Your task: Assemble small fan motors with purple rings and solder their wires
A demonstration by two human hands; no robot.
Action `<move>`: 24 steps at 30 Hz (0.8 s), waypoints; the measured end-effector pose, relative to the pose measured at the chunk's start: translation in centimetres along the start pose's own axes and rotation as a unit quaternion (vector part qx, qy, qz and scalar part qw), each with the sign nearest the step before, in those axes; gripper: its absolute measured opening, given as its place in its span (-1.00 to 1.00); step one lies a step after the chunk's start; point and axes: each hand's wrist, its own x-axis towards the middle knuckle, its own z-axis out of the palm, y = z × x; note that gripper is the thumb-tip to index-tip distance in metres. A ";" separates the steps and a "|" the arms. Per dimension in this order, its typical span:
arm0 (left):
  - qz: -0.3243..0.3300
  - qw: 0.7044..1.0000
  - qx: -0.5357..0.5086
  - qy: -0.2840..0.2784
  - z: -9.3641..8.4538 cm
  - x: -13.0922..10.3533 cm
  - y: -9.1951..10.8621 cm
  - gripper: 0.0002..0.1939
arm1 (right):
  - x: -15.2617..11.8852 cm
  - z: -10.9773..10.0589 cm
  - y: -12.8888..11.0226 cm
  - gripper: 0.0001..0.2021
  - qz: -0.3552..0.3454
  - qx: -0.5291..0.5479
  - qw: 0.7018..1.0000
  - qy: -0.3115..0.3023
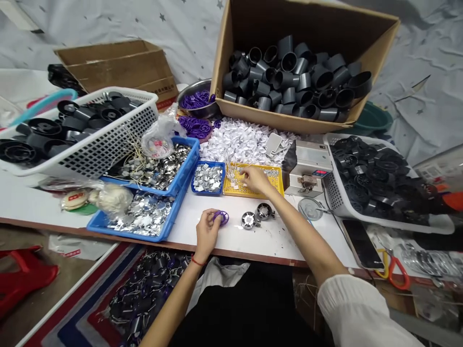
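Head view, the only one. Left hand (208, 229) was closed narrow, thumb and fingers pinching a purple ring (223, 218) just above the near part of the white tabletop (202, 205). Right hand (256, 179) was over the yellow tray (238, 193), fingertips drawn in; couldn't tell whether they gripped a piece.

Progress: looked partway. Two round units (249, 220) sat side by side, open faces up; no purple showed on either, so probably unfinished. The ring was loose, not fitted to anything visible. Below the tabletop, a heap of dark pieces (152, 284) with purple parts and pale cords looked like further-along work. Plenty of stock left: dark cylinders (289, 79) filled the cardboard box (265, 120), purple rings were piled in the metal bowl (210, 112).

Materials: ring thin, spoked, likely plastic. Round units had dark rims, with a silvery toothed face on the front one. Cylinders smooth, hollow, slightly glossy. Yellow tray perforated, with small metallic bits (271, 172) and white-ended wires (228, 164). Small blue tray (207, 192) beside it held flat, shiny, squarish pieces. White flakes (238, 137) behind were a crumpled-looking, pointed mass. White basket (108, 137) was rigid lattice, cardboard plain brown.
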 end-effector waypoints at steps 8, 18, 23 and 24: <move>-0.241 0.947 -0.207 0.035 -2.0 0.1 1.1 -0.59 | 1.2 5.6 -1.6 -0.78 -0.120 0.032 0.988 -0.092; 0.057 0.997 0.059 -0.017 -1.1 5.8 4.2 -0.74 | 3.2 3.7 1.1 -0.71 -0.153 0.216 0.963 -0.057; 0.152 0.978 0.144 -0.026 1.5 11.3 6.6 -0.81 | 2.5 2.7 -0.1 -0.75 -0.160 0.202 0.966 -0.021; 0.171 0.972 0.158 -0.024 1.9 11.6 6.9 -0.81 | 2.2 2.5 -0.5 -0.78 -0.161 0.184 0.970 -0.011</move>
